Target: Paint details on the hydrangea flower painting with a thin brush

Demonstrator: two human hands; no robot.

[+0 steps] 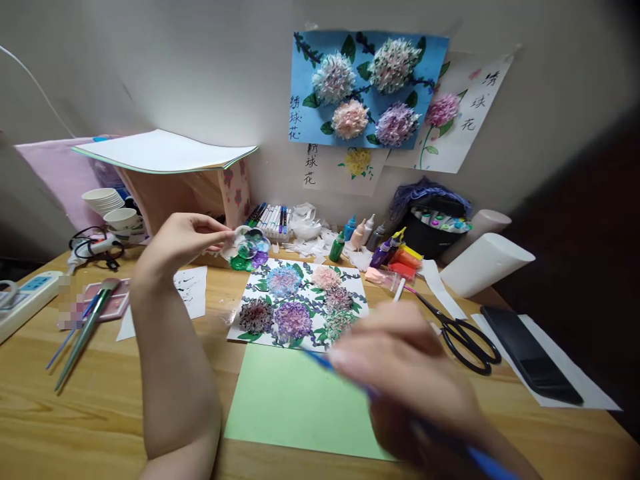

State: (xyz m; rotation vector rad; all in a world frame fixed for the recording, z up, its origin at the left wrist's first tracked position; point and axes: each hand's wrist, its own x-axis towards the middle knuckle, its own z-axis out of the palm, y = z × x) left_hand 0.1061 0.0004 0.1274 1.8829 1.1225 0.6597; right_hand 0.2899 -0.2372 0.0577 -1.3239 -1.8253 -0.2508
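My left hand (200, 233) pinches the edge of a small paint palette (246, 245) smeared with green, purple and white, held above the table. In my right hand (405, 373), blurred by motion, is a blue paintbrush (367, 387), its tip towards the lower edge of the painting. That painting (313, 298) is a white sheet with several raised flower heads in blue, pink, purple, green and dark tones, with leaves and twigs between them. It lies partly over a light green sheet (300, 400). Whether the brush tip touches the paper I cannot tell.
Black scissors (463, 340) and a phone (530, 353) lie at right. Paint bottles (337, 247), white scraps (307, 227) and a paper roll (487, 263) stand behind. Brushes (87, 333) and a power strip (33, 300) are at left. Finished flower pictures (367, 90) hang on the wall.
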